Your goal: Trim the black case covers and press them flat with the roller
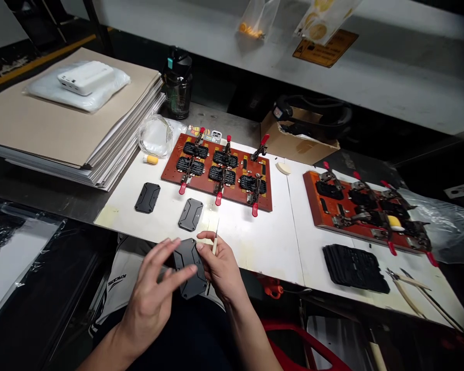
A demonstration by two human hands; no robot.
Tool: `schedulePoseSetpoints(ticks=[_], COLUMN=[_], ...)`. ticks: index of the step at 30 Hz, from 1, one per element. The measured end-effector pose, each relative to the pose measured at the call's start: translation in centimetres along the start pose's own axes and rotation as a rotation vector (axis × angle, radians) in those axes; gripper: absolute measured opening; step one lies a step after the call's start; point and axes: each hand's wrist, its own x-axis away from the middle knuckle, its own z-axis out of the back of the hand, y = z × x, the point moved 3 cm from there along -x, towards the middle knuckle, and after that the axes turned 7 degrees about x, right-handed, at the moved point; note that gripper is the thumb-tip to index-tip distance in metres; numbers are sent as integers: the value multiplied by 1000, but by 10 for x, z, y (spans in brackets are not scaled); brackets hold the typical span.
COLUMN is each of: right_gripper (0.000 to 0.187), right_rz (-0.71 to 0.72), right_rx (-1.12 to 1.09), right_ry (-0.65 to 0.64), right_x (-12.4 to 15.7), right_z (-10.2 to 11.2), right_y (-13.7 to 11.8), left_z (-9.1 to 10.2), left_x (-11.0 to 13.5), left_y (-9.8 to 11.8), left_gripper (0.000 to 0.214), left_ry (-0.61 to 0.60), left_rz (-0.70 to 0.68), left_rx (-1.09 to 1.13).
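Note:
My right hand (221, 265) grips the edge of a dark grey cover plate (189, 281) with angular grooves and corner holes. A thin pointed tool with a cream handle (215, 245) is tucked in the same hand. Over the plate's left side, my left hand (152, 291) has its fingers spread; whether they touch its face I cannot tell. Two similar plates lie on the white sheet: one plate (191, 214) just beyond my hands, another plate (147, 197) farther left. Behind them sits a reddish-brown fixture board (209, 186) with red-handled toggle clamps and black parts.
To the right are a second fixture (311, 201), a stack of black parts (353, 268) and cream-handled pliers (406, 296). A cardboard stack (34, 118) carries a white device (85, 77). Behind stand a dark bottle (178, 87) and a cardboard box (294, 141).

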Motion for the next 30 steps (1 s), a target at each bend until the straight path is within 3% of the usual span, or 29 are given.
schedulePoseSetpoints(ticks=[3, 5, 7, 9, 11, 13, 17, 24, 27, 30], right_gripper=[34, 31, 27, 25, 24, 32, 51, 44, 33, 26], right_rz=[32, 70, 143, 237, 338, 416, 402, 356, 402, 414], right_rx=[53, 147, 359, 648, 905, 1078, 1285, 1247, 1137, 979], right_ry=[138, 149, 125, 190, 349, 463, 384, 389, 445, 474], right_x=[-5, -9, -15, -24, -34, -43, -53, -42, -30, -14], right_z=[-2, 0, 5, 14, 23, 24, 15, 24, 26, 27], right_y=[2, -1, -8, -20, -32, -38, -32, -20, -22, -25], left_z=[2, -5, -8, -2, 8, 13, 5, -23, -11, 10], left_x=[5, 5, 2, -5, -15, -30, -62, -80, -87, -101], left_y=[-19, -28, -35, -47, -63, -80, -102, -88, -85, -95], left_gripper=[42, 47, 57, 62, 63, 60, 52, 43, 40, 48], left_ry=[173, 103, 31, 118, 206, 165, 33, -39, -20, 25], left_rz=[455, 692, 785, 783, 730, 655, 549, 361, 311, 348], left_rx=[291, 516, 612, 536, 329, 106, -108, -336, -479, -610])
